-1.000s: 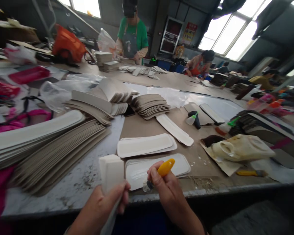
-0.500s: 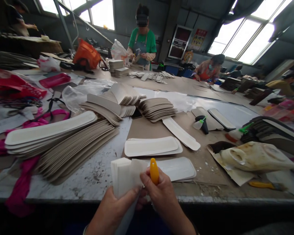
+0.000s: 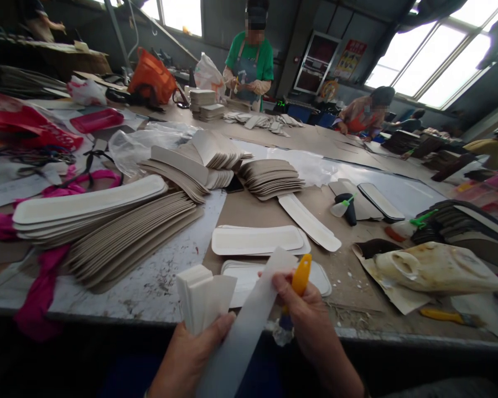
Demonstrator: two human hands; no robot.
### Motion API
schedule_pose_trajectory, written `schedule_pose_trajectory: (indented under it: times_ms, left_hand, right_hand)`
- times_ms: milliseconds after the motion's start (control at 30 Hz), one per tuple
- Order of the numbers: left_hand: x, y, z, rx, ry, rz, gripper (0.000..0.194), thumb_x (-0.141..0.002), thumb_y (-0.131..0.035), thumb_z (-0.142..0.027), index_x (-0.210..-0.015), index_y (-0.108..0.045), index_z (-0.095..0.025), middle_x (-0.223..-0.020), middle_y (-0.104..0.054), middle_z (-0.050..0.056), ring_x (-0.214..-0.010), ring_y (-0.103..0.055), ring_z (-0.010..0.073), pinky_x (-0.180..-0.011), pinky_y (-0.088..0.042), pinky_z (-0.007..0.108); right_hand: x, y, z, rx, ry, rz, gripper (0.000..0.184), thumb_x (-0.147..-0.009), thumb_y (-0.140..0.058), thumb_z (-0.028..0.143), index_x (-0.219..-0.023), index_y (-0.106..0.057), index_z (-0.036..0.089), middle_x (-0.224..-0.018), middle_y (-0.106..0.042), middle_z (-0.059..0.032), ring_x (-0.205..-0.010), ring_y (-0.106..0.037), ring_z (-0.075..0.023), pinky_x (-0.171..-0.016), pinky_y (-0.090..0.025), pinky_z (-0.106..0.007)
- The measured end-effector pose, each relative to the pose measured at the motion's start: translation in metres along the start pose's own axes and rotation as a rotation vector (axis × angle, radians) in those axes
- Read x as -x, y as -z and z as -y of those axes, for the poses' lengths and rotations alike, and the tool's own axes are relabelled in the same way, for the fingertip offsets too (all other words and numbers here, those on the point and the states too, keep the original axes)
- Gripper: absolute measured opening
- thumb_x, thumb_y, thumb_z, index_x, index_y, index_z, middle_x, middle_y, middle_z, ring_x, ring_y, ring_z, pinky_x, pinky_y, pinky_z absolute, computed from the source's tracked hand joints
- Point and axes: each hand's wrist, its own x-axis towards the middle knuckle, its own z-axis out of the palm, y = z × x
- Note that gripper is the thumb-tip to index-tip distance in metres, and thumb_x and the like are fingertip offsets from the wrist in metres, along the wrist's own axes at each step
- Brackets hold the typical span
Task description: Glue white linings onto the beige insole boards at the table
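My left hand is closed round a bundle of white strips whose upper ends fan apart. Between thumb and fingers, my right hand pinches one long white strip, which slants down past the bundle. The same hand also holds a brush with a yellow handle; its pale, clumped bristles point down over the table's edge. Just beyond my hands, white curved panels lie on brown board, and another white panel stack is partly covered by the strip and my right hand.
Grey curved panels are piled at the left, with more stacks at the centre. To the right lie a stained plastic container, a second yellow-handled brush and a small green-tipped bottle. A co-worker in green stands across the table.
My right hand has moved right and drawn one strip away from the bundle. The brush moved with it, and its bristles now show. The view has shifted slightly.
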Motion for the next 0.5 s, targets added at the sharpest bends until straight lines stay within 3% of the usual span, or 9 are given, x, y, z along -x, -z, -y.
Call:
schedule_pose_trajectory:
  times_ms: [100,200,300,400,500]
  left_hand:
    - [-0.005,0.014,0.0,-0.103,-0.064,-0.071,0.043,-0.056,-0.077,-0.053,-0.051,-0.058,-0.015,-0.052,-0.056,0.0,-0.057,-0.05,0.0134,-0.06,-0.041,0.025]
    - [-0.014,0.017,-0.007,-0.099,-0.053,-0.083,0.041,-0.055,-0.077,-0.052,-0.064,-0.062,-0.014,-0.05,-0.055,-0.002,-0.054,-0.047,0.0122,-0.057,-0.039,0.024]
    - [-0.022,0.013,-0.016,-0.11,-0.008,-0.015,0.043,-0.057,-0.078,-0.045,-0.08,-0.065,-0.011,-0.052,-0.058,-0.002,-0.053,-0.049,0.0118,-0.055,-0.039,0.023]
    - [-0.029,0.007,-0.023,-0.173,0.004,0.036,0.034,-0.058,-0.077,-0.04,-0.067,-0.065,-0.01,-0.052,-0.06,0.001,-0.052,-0.05,0.0115,-0.054,-0.039,0.023]
    - [-0.037,0.005,-0.028,-0.201,0.008,0.054,0.03,-0.059,-0.077,-0.037,-0.062,-0.063,-0.011,-0.05,-0.06,0.001,-0.05,-0.05,0.0112,-0.053,-0.039,0.022]
  right_hand:
    - [-0.003,0.033,0.015,0.061,-0.027,0.051,0.037,-0.077,-0.062,0.054,-0.075,-0.051,0.019,-0.068,-0.053,0.0011,-0.061,-0.047,-0.0124,-0.058,-0.041,-0.024]
    - [-0.007,0.05,0.028,0.246,-0.03,0.161,0.031,-0.079,-0.058,0.048,-0.071,-0.048,0.019,-0.063,-0.042,0.005,-0.055,-0.037,-0.0097,-0.05,-0.034,-0.021]
    - [-0.016,0.043,0.035,0.491,0.006,0.376,0.022,-0.081,-0.053,0.036,-0.067,-0.048,0.019,-0.063,-0.04,0.0051,-0.056,-0.034,-0.0094,-0.052,-0.031,-0.021]
    - [-0.032,0.023,0.035,0.704,-0.012,0.582,0.02,-0.081,-0.05,0.028,-0.063,-0.046,0.019,-0.06,-0.04,0.0059,-0.055,-0.034,-0.0087,-0.052,-0.029,-0.022]
    - [-0.049,0.006,0.034,0.827,-0.071,0.661,0.021,-0.079,-0.054,0.029,-0.062,-0.049,0.018,-0.056,-0.04,0.0068,-0.052,-0.035,-0.008,-0.05,-0.027,-0.021]
